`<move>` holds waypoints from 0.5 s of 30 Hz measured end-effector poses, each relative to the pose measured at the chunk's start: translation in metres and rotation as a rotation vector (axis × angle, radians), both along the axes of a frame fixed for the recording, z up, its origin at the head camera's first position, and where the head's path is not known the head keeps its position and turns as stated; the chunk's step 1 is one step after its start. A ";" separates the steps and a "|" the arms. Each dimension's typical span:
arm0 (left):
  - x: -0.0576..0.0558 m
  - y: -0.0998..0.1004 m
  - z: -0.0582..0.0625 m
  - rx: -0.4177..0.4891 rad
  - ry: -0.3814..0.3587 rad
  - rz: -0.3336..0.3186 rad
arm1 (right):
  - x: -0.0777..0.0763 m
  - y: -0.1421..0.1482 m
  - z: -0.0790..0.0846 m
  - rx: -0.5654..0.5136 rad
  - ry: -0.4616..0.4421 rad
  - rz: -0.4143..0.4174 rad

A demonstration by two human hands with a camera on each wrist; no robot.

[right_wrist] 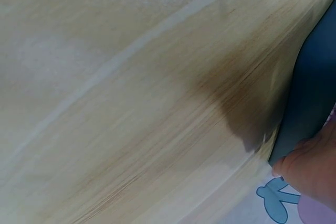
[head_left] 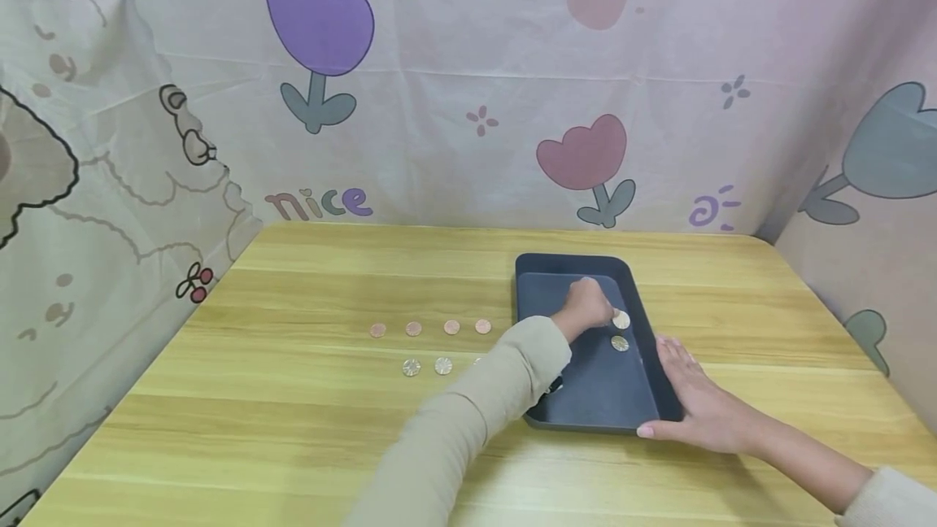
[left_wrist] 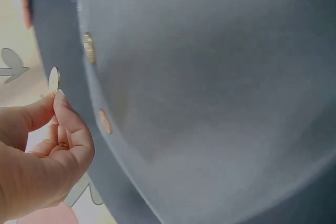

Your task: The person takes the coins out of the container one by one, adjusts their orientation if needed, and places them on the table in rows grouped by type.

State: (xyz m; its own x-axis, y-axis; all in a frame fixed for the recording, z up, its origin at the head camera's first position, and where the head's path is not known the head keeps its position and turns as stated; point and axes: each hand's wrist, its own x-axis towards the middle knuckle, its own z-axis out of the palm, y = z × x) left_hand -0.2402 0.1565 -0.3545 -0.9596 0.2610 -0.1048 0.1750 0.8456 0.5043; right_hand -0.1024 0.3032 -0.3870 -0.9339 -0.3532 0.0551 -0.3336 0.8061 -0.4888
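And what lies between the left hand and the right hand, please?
In the head view, from the left hand: its pinched coin, a gold-coloured coin lying in the tray, then the tray's wall, which the right hand touches.

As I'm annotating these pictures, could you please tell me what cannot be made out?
Head: a nearer-row coin, mostly hidden by the left sleeve.
Left wrist: the design on the pinched coin in the left hand, turned nearly edge-on.
Right wrist: much of the right hand and tray, cut off by the right edge.
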 end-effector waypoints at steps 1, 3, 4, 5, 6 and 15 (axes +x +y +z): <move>0.001 -0.001 0.003 0.004 -0.014 0.003 | 0.000 0.000 0.000 0.000 -0.002 -0.001; 0.003 -0.005 0.008 0.060 -0.058 0.020 | 0.000 0.000 0.000 0.005 -0.004 -0.003; 0.004 -0.007 0.011 0.088 -0.079 0.028 | 0.000 0.000 0.000 0.011 0.000 -0.003; 0.004 -0.009 0.013 0.116 -0.094 0.030 | 0.000 0.000 0.000 0.021 0.005 -0.003; 0.005 -0.012 0.016 0.150 -0.115 0.034 | 0.000 0.000 0.000 0.030 0.010 -0.002; 0.017 -0.043 0.028 0.344 -0.210 0.061 | 0.000 0.000 0.001 0.077 0.050 -0.009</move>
